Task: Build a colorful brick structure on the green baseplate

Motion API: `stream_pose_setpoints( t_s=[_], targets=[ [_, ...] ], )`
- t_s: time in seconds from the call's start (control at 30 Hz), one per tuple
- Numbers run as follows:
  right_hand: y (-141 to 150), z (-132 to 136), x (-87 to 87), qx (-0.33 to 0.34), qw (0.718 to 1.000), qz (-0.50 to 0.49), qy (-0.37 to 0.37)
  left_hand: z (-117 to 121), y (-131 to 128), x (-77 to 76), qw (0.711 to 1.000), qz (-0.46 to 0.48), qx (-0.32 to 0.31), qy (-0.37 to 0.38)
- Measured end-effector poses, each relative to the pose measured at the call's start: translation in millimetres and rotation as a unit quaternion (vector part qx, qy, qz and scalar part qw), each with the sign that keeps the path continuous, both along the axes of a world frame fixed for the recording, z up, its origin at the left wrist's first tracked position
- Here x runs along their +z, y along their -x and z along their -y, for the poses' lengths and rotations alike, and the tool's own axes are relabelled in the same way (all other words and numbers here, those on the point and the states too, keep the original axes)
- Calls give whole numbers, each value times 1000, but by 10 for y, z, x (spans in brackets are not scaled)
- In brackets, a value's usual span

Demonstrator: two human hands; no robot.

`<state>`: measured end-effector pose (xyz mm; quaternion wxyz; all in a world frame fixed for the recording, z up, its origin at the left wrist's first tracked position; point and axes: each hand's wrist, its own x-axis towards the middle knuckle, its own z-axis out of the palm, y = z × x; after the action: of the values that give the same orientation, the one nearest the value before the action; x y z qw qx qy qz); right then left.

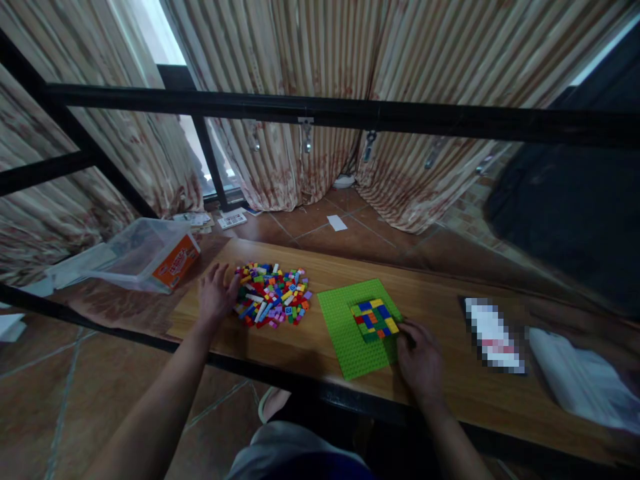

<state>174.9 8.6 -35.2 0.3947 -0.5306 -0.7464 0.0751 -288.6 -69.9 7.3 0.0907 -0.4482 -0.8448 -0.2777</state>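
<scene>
On the wooden table lies a pile of small coloured building bricks (273, 297). My left hand (217, 293) is at the pile's left edge, palm down, fingers apart, with nothing visible in it. A green studded baseplate (337, 327) lies to the right of the pile. Built onto it is a compact block of red, blue, yellow, orange and green bricks (373, 319). My right hand (420, 357) is at the baseplate's right edge, index finger and thumb curled around that edge beside the block's right corner. Its other fingers are partly hidden.
A clear plastic box with an orange label (175, 263) stands beyond the table's left end. To the right lie a blurred-out flat object (493, 337) and a clear plastic bag (580, 373). A black metal bar (330, 107) crosses before the curtains.
</scene>
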Motion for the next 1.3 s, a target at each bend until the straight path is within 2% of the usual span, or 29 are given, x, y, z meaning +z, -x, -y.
stream_pose_setpoints(
  t_s=[0.13,0.27,0.57,0.8,1.0,1.3],
  targets=[
    [17,-2,14,-16,1000,-8,8,-304,239,28,993,59,-57,79],
    [25,-3,31,-16,1000,-13,13,-491,279,63,984,80,-111,115],
    [31,-4,41,-25,999,-13,20,-480,85,182,970,102,-181,127],
    [0,-9,30,-14,1000,-5,15,-355,15,271,972,150,-161,86],
    [-120,-57,-90,1,999,46,18,-189,-20,297,969,209,-131,16],
    [-245,-111,-214,3,994,92,52,-135,60,191,928,330,-148,-86]
  ],
)
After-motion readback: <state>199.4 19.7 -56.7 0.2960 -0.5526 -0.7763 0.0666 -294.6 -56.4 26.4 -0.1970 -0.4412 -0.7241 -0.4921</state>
